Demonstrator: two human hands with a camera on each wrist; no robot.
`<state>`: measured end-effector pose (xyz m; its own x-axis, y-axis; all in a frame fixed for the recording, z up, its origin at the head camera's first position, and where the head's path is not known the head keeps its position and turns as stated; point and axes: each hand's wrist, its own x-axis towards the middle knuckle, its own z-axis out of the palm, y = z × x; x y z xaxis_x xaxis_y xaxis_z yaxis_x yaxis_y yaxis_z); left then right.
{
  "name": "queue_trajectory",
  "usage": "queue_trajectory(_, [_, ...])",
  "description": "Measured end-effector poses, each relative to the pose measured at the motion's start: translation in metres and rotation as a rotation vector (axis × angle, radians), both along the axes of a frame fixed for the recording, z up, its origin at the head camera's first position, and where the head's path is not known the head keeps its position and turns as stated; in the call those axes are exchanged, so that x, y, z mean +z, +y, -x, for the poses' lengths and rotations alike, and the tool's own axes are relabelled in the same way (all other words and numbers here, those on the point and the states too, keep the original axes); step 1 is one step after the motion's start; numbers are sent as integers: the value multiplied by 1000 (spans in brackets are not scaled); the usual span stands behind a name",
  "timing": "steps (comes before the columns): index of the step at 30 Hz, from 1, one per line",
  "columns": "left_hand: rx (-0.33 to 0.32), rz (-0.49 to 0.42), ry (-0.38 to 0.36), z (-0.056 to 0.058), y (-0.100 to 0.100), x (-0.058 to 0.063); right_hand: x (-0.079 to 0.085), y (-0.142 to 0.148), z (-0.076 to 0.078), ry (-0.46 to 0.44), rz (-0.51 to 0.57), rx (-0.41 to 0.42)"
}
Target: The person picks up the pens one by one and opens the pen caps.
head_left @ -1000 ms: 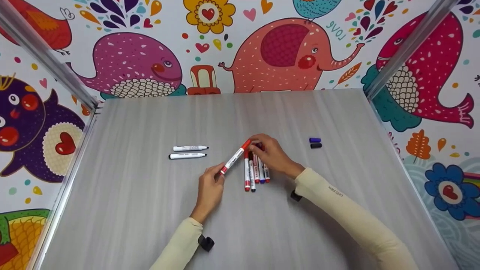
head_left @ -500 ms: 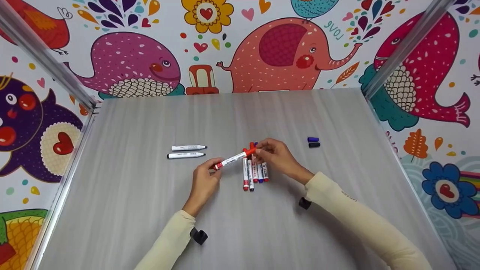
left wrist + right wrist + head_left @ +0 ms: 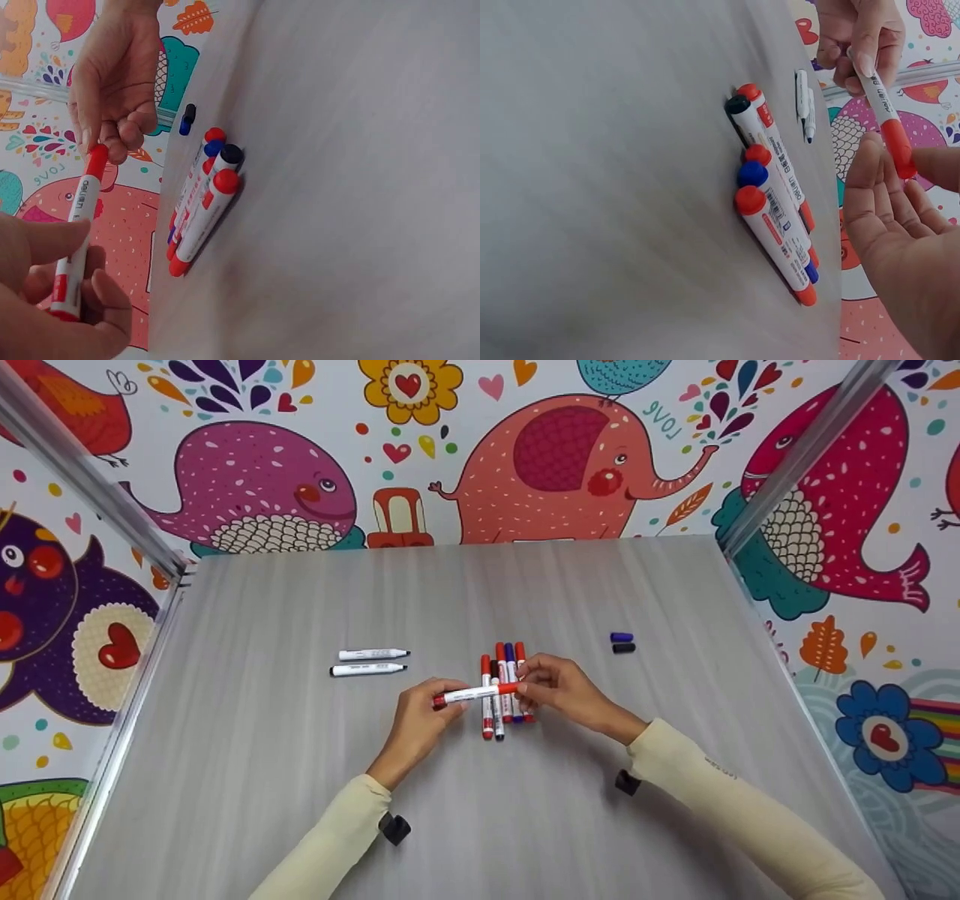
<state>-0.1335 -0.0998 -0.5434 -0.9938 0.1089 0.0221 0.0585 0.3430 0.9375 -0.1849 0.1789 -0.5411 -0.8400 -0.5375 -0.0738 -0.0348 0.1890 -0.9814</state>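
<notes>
A white marker with a red cap is held nearly level above the table between both hands. My left hand grips its barrel near the red end, thumb on one side and fingers curled round the other, as the left wrist view shows. At the capped end, my right hand pinches the red cap between thumb and fingers. The cap sits on the marker. Under and behind it, several capped markers lie side by side, with red, black and blue caps; the held marker and right fingers partly cover them in the head view.
Two uncapped white markers with dark tips lie on the table at the left. A blue cap and a black cap lie together at the right. A patterned wall stands behind the table.
The marker has swung from a steep slant to nearly level and come lower in the head view. My right hand has moved down and right, still at its red cap.
</notes>
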Motion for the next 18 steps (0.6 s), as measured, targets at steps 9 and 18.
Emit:
queue_trajectory(9, [-75,90,129,-2,9,8,4,8,-11,91,-68,90])
queue_trajectory(18, [-97,101,262,-6,18,6,11,9,-22,311,-177,117])
